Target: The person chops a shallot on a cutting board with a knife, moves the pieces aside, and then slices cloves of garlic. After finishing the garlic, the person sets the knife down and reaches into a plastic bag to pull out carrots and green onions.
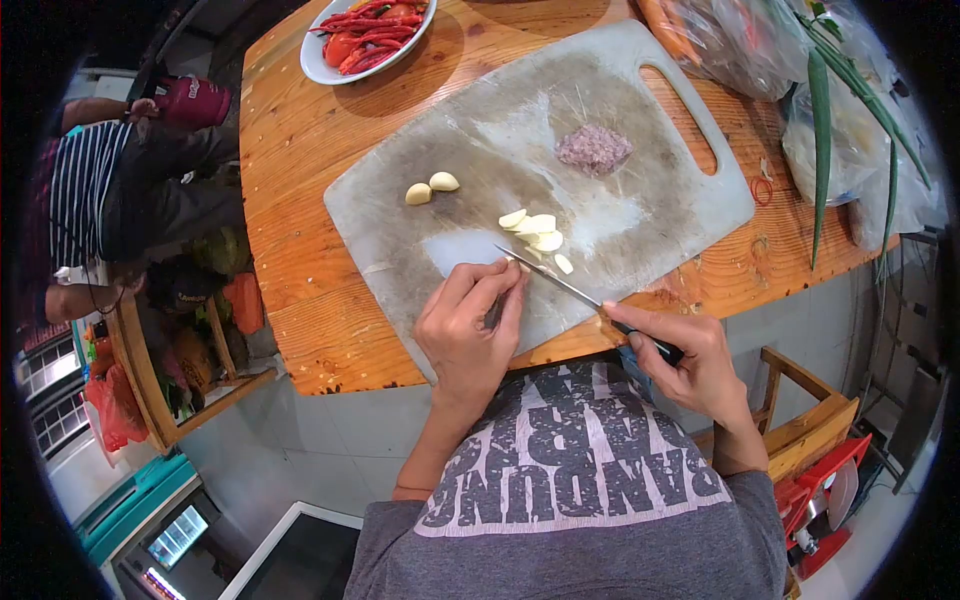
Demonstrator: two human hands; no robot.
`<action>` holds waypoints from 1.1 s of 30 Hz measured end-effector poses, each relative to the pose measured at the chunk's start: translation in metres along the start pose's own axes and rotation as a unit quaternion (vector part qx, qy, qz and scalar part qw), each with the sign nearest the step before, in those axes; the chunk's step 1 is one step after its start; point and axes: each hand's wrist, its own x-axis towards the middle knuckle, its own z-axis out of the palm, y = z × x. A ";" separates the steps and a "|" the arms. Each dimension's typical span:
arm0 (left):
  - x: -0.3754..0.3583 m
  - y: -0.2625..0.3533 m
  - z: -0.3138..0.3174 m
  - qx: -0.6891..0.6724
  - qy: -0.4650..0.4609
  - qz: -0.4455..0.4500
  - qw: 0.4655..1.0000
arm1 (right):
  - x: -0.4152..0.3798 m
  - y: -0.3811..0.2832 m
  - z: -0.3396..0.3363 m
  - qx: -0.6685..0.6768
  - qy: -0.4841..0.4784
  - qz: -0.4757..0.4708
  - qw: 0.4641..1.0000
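Observation:
My right hand (690, 362) grips the black handle of a knife (560, 285), its blade pointing up and left over the cutting board (380, 240). The fingertips of my left hand (472, 318) are pinched by the blade's tip, on what looks like a garlic clove, mostly hidden by the fingers. Just beyond the blade lie several pale garlic slices (540, 235). Two whole peeled garlic cloves (431, 188) rest farther left on the board. A small heap of finely chopped purplish shallot or onion (594, 150) sits toward the board's right side.
A white bowl (318, 68) of red chilies and tomatoes stands at the table's far edge. Plastic bags (745, 50) and long green leaves (820, 150) occupy the right end of the wooden table (285, 300). Another person (110, 190) is at the left near a pink gas cylinder (192, 102).

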 end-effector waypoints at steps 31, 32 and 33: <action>0.001 0.003 -0.001 -0.014 0.004 -0.014 1.000 | -0.002 0.008 0.001 0.010 0.001 0.004 1.000; 0.001 0.003 -0.001 -0.014 0.002 -0.018 1.000 | -0.002 0.009 0.002 0.001 0.003 -0.005 1.000; 0.001 0.004 -0.002 -0.013 0.001 -0.022 1.000 | -0.002 0.010 0.003 -0.007 0.006 -0.013 1.000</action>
